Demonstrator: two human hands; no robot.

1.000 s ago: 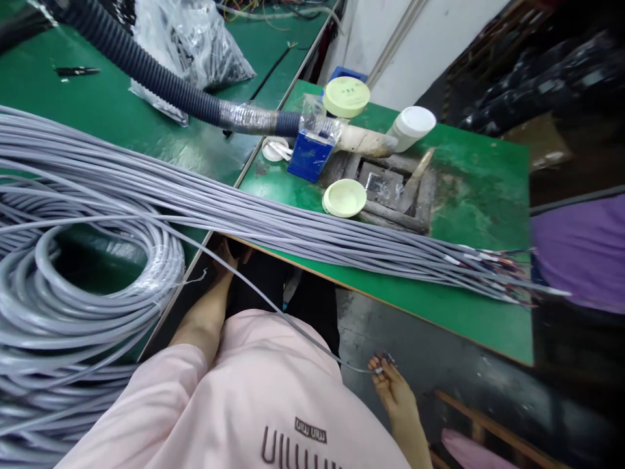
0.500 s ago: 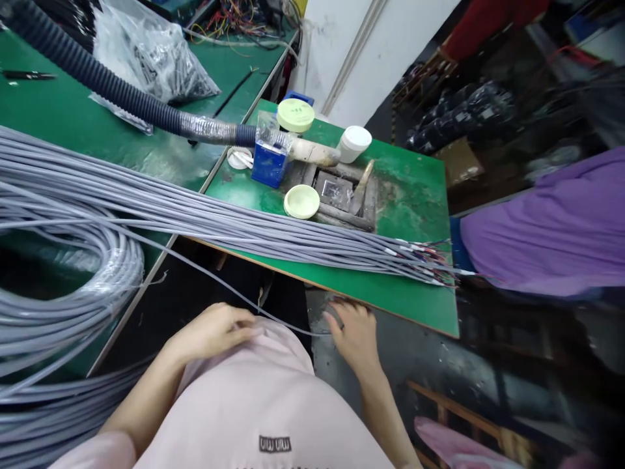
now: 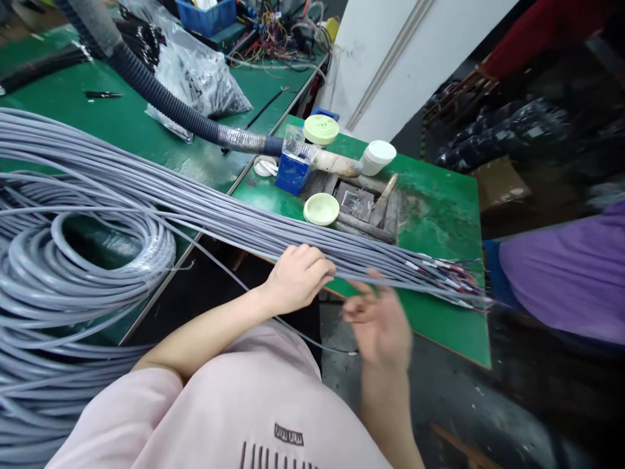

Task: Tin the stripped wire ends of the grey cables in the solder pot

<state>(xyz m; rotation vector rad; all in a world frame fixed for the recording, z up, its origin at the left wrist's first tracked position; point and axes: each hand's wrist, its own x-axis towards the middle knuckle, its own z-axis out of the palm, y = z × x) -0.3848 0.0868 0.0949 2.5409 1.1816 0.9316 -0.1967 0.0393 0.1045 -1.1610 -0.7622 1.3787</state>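
A thick bundle of grey cables [image 3: 234, 212] stretches across the green tables, its stripped ends [image 3: 461, 283] showing thin coloured wires on the right. At the near edge of the bundle, my left hand [image 3: 299, 279] is closed with its fingertips round a grey cable. My right hand [image 3: 383, 322], blurred by motion, is just below the bundle with fingers apart; whether a fingertip touches the cable I cannot tell. One loose grey cable [image 3: 312, 340] hangs below my left arm, its end in front of my shirt, near my right wrist.
Large grey cable coils [image 3: 105, 286] lie at left. Behind the bundle are a flexible hose [image 3: 166, 101], a blue box [image 3: 293, 172], a pale green dish [image 3: 321, 210], a white tub [image 3: 378, 156] and a soiled square pot [image 3: 356, 202]. A person in purple [image 3: 566, 277] is at right.
Both hands have risen from my lap and the table's front edge. My left hand has moved up and right onto the bundle and closed on a cable. The view has shifted left.
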